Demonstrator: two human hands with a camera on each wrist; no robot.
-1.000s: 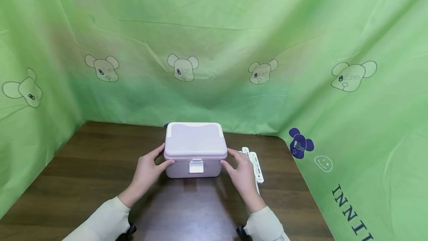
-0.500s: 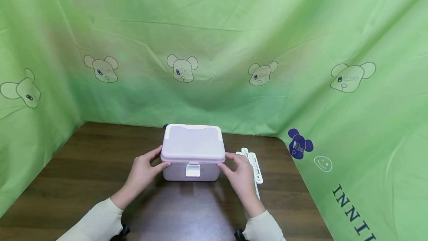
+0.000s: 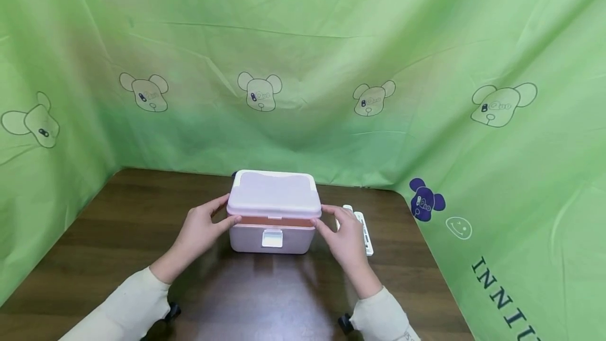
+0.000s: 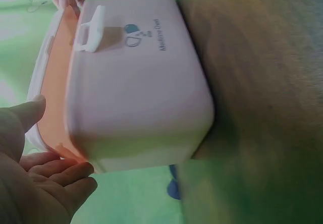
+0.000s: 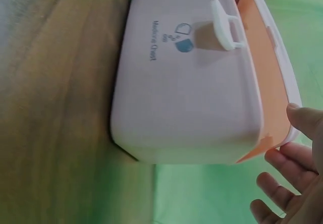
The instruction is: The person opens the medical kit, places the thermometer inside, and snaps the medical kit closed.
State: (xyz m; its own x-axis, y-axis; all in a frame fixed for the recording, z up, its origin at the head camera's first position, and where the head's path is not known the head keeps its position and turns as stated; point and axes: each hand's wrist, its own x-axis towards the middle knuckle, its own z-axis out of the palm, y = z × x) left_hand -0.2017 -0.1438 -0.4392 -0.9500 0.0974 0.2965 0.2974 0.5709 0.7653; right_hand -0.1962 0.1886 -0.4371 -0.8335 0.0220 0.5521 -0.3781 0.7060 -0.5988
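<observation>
A pale pink medicine chest (image 3: 295, 240) stands on the table, with "Medicine Chest" printed on its front in both wrist views. Its lid (image 3: 276, 193) is tilted up at the front, and an orange inner part (image 4: 54, 77) shows in the gap. The white latch (image 3: 272, 238) hangs loose from the body's front. At the lid's front left corner, my left hand (image 3: 201, 229) holds the edge between thumb and fingers. My right hand (image 3: 347, 238) grips the opposite front corner likewise, thumb (image 5: 305, 118) on the front edge. What lies inside the chest is hidden.
White flat strips with small print (image 3: 363, 233) lie right of the chest, partly behind the right hand. The brown wooden table (image 3: 118, 257) meets a green curtain (image 3: 303, 136) with printed bear heads at the back and sides.
The lid was down on the body and now its front edge is raised by both hands, exposing the orange inside. Earlier the chest slid slightly toward me.
</observation>
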